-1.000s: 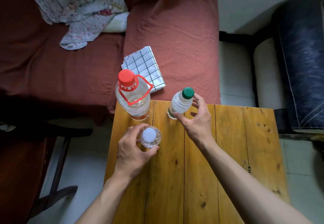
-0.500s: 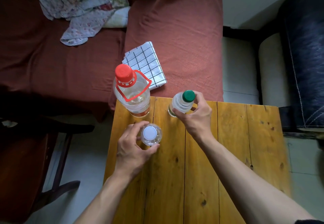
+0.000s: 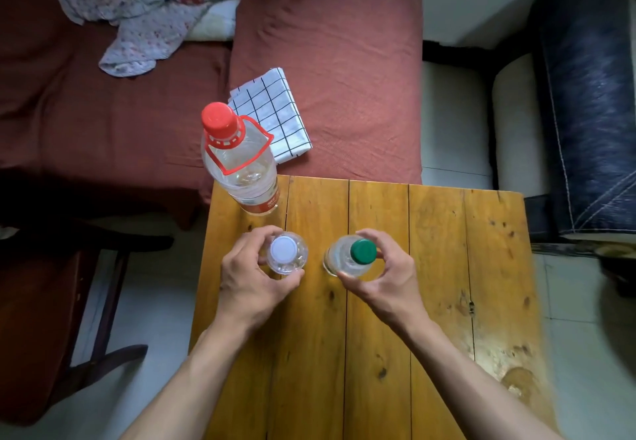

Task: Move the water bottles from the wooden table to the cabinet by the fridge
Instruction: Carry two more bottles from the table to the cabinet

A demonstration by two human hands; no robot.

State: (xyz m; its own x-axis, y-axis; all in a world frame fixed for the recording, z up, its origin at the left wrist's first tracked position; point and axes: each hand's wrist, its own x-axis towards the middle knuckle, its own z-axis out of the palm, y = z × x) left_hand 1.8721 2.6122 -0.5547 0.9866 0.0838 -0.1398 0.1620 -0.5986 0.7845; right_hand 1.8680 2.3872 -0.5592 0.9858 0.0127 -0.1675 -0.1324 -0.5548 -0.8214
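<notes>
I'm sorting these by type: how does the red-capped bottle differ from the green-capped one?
The red-capped bottle is clearly larger than the green-capped bottle. It has a red carry handle at the neck and a red label band; the green-capped one shows neither. No hand touches it, while the right hand grips the green-capped one. Both are clear, capped and upright at the wooden table.

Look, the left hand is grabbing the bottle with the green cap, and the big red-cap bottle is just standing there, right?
Not quite. In the head view the left hand grips the white-cap bottle; the right hand has the green-cap bottle. The big red-cap bottle does stand untouched.
</notes>
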